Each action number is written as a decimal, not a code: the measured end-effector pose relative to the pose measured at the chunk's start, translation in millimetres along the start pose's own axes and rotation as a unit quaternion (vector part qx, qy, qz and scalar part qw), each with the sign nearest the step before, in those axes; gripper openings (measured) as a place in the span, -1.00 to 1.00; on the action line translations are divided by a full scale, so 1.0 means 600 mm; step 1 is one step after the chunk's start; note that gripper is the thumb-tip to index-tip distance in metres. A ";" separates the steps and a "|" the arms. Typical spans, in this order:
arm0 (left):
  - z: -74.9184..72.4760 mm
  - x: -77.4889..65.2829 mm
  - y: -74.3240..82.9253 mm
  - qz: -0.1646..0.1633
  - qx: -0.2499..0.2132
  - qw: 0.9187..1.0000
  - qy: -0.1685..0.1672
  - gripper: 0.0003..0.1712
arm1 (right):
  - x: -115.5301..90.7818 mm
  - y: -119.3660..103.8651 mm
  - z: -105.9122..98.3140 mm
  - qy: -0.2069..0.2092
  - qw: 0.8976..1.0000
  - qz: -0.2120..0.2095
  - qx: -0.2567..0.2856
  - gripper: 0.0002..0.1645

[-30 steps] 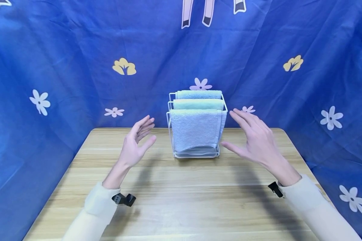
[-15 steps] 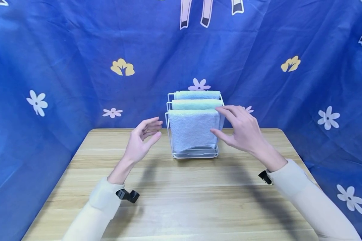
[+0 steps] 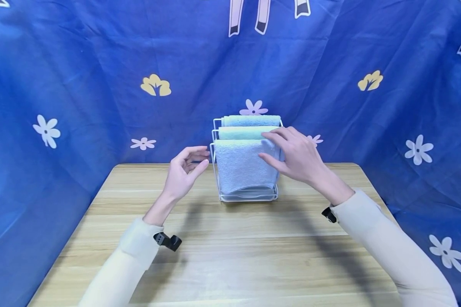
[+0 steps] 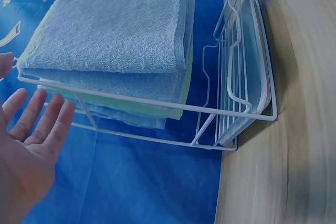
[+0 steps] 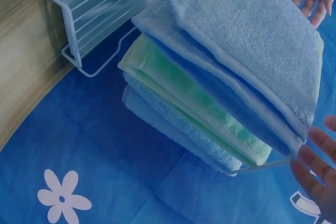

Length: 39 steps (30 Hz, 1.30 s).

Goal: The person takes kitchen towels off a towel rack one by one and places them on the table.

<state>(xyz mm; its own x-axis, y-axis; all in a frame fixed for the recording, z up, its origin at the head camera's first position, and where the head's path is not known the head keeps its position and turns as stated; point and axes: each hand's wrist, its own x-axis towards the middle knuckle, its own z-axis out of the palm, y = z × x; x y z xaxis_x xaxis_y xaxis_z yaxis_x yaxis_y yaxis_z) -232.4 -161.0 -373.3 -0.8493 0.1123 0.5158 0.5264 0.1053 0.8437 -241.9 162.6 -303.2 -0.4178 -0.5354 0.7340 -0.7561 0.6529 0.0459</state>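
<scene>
Three folded towels hang over a white wire rack (image 3: 249, 197). In front is a light blue towel (image 3: 242, 164), behind it a pale green towel (image 3: 238, 133), and at the back another blue towel (image 3: 251, 121). My left hand (image 3: 179, 177) hovers by the rack's left side, fingers loosely bent and thumb apart, holding nothing. The left wrist view shows the fingers beside the rack's white bar. My right hand (image 3: 297, 155) reaches over the front towel's upper right corner, thumb and fingers spread apart. In the right wrist view its fingers (image 5: 310, 174) lie close to that corner; contact cannot be made out.
The rack stands at the back middle of a light wooden table (image 3: 230, 256). A blue curtain (image 3: 199, 64) with printed flowers surrounds the table at the back and both sides. A shallow tray (image 4: 252, 61) forms the rack's base.
My right hand has moved left from beside the rack to over the front towel's right edge. My left hand has come right, closer to the rack. The towels and rack stay put.
</scene>
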 end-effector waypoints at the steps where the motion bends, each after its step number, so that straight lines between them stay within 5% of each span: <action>1: 0.001 0.002 0.000 0.000 0.001 1.000 0.001 -0.57 | 0.003 0.000 0.002 -0.004 1.000 0.001 0.000 -0.40; 24: 0.020 0.034 -0.005 -0.017 -0.009 0.998 0.051 -0.72 | 0.040 -0.007 0.044 -0.067 0.997 0.012 -0.033 -0.55; 39: 0.024 0.048 -0.012 0.011 -0.018 0.998 0.056 -0.85 | 0.047 -0.009 0.053 -0.067 0.997 -0.002 -0.048 -0.66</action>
<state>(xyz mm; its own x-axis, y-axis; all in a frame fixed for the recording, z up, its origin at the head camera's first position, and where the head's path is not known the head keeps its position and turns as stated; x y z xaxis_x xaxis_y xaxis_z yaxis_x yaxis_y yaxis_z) -259.7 -144.2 -366.6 -0.8373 0.0024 0.5467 0.5455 0.0685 0.8353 -265.8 127.1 -304.6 -0.4825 -0.6012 0.6371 -0.7094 0.6948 0.1184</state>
